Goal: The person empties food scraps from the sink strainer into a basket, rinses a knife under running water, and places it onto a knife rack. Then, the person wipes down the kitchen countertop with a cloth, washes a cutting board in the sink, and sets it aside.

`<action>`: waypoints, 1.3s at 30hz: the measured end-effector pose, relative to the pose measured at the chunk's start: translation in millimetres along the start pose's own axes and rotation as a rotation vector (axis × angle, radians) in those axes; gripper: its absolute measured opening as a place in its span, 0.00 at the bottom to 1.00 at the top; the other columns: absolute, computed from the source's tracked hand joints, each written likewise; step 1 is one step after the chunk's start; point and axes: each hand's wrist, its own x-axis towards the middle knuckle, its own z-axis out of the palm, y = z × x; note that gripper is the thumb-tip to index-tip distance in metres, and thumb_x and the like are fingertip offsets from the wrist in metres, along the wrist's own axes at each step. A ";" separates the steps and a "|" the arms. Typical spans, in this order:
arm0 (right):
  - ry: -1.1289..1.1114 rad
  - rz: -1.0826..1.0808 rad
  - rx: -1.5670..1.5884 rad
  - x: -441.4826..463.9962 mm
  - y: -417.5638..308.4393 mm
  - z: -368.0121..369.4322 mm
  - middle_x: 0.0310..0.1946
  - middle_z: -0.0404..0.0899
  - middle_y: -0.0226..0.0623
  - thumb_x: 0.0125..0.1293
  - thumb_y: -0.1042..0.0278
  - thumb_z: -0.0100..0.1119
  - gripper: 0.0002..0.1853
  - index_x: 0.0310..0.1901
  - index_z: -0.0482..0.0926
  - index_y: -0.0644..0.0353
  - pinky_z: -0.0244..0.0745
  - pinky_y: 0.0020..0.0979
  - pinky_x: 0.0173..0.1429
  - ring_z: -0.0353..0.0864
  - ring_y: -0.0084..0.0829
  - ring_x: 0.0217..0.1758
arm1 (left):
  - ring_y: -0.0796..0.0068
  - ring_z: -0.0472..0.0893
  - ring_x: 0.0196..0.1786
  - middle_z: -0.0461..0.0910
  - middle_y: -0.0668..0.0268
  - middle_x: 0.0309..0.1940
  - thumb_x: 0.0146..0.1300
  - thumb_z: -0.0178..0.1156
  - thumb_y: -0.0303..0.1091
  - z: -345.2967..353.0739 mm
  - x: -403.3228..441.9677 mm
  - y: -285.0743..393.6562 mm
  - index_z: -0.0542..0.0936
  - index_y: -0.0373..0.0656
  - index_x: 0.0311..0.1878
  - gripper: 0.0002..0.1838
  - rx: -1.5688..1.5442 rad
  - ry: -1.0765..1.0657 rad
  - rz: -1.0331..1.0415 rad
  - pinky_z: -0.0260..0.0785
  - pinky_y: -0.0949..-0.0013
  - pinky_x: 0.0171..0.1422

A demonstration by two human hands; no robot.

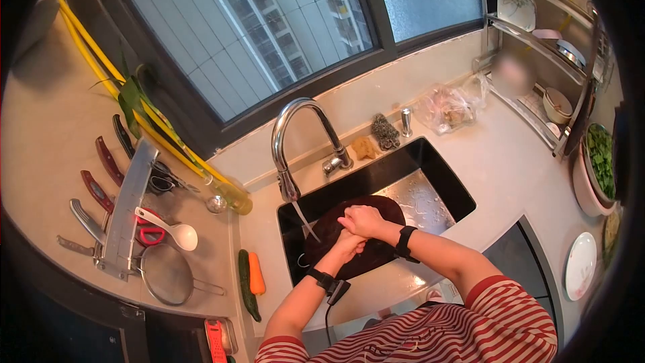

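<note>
Over the sink [460, 195], my left hand [349, 245] and my right hand [365, 222] are pressed together with fingers curled. The right hand lies over the left; whatever is between them, if anything, is hidden. Below them a dark, round, board-like object [386, 208] rests in the sink. A thin stream of water runs from the chrome faucet [281, 148] onto its left side, left of my hands.
A cucumber [246, 282] and a carrot [256, 273] lie left of the sink. Knives, a strainer [166, 274] and a white ladle [181, 234] hang further left. Behind the sink are a sponge [363, 148], steel wool [385, 132] and a plastic bag [447, 107]. A plate [580, 265] sits right.
</note>
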 end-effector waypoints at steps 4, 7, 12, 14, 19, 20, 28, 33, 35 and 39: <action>0.025 -0.062 -0.026 3.7 -3.1 -10.8 0.35 0.79 0.45 0.55 0.54 0.56 0.17 0.38 0.77 0.60 0.73 0.34 0.44 0.78 0.39 0.39 | 0.85 0.64 0.16 0.66 0.72 0.17 0.52 0.60 0.25 -12.2 -12.8 20.0 0.69 0.45 0.28 0.08 -0.167 -0.164 -0.048 0.49 0.83 0.16; -0.194 0.012 1.047 7.6 -3.2 -7.3 0.30 0.80 0.34 0.56 0.68 0.57 0.16 0.46 0.76 0.64 0.71 0.24 0.37 0.76 0.20 0.32 | 0.87 0.60 0.14 0.64 0.72 0.16 0.56 0.58 0.27 -9.0 -21.6 25.5 0.69 0.43 0.27 0.07 -0.206 -0.317 -0.119 0.47 0.84 0.15; -0.121 0.142 0.939 7.3 -20.9 -14.8 0.18 0.76 0.33 0.58 0.69 0.54 0.08 0.33 0.79 0.66 0.70 0.21 0.27 0.74 0.19 0.22 | 0.87 0.57 0.10 0.60 0.75 0.12 0.56 0.56 0.27 0.3 -22.2 28.3 0.66 0.46 0.22 0.11 -0.137 -0.314 -0.174 0.43 0.84 0.13; -0.028 0.195 0.799 10.6 -17.1 -7.0 0.17 0.76 0.34 0.59 0.69 0.51 0.08 0.31 0.78 0.64 0.68 0.23 0.26 0.73 0.19 0.21 | 0.88 0.56 0.10 0.58 0.76 0.10 0.56 0.55 0.27 5.9 -19.5 24.2 0.65 0.47 0.20 0.12 -0.091 -0.258 -0.165 0.42 0.83 0.12; 0.235 0.014 0.486 13.8 -5.3 8.2 0.18 0.75 0.41 0.58 0.70 0.49 0.08 0.29 0.76 0.65 0.69 0.30 0.26 0.74 0.30 0.18 | 0.87 0.55 0.08 0.57 0.76 0.08 0.52 0.58 0.29 19.2 -18.9 20.0 0.64 0.47 0.17 0.14 -0.074 -0.063 -0.085 0.40 0.80 0.10; 0.259 0.013 0.470 13.2 -6.0 8.0 0.18 0.75 0.44 0.58 0.70 0.49 0.08 0.29 0.76 0.65 0.70 0.32 0.27 0.75 0.34 0.19 | 0.87 0.55 0.08 0.57 0.76 0.08 0.52 0.58 0.29 18.8 -14.7 18.6 0.64 0.47 0.17 0.14 -0.077 -0.064 -0.087 0.40 0.80 0.10; 0.310 0.061 0.391 11.2 8.8 19.1 0.25 0.75 0.51 0.58 0.69 0.46 0.09 0.26 0.74 0.63 0.71 0.43 0.34 0.75 0.52 0.33 | 0.77 0.60 0.08 0.62 0.69 0.08 0.53 0.53 0.37 29.3 -3.6 7.6 0.68 0.44 0.19 0.12 0.250 0.246 -0.076 0.44 0.72 0.10; 0.170 0.066 0.357 19.7 14.0 17.5 0.25 0.76 0.49 0.55 0.69 0.53 0.07 0.31 0.75 0.63 0.72 0.41 0.37 0.77 0.49 0.32 | 0.80 0.63 0.11 0.66 0.72 0.11 0.50 0.61 0.36 20.6 2.7 2.6 0.70 0.43 0.26 0.11 0.167 0.185 -0.033 0.51 0.76 0.12; 0.077 0.083 0.265 32.8 16.2 12.7 0.26 0.77 0.51 0.52 0.66 0.58 0.13 0.38 0.73 0.63 0.73 0.40 0.40 0.77 0.48 0.33 | 0.78 0.72 0.23 0.73 0.67 0.24 0.44 0.69 0.41 7.2 -3.0 3.4 0.68 0.39 0.41 0.26 0.282 0.194 -0.026 0.64 0.76 0.21; -0.024 -0.030 -0.276 73.7 26.6 -2.2 0.43 0.70 0.50 0.54 0.65 0.56 0.25 0.54 0.63 0.57 0.70 0.46 0.46 0.73 0.52 0.44 | 0.72 0.72 0.41 0.73 0.65 0.43 0.42 0.70 0.46 -53.8 -21.8 -10.9 0.64 0.40 0.54 0.38 0.249 0.394 -0.113 0.68 0.68 0.39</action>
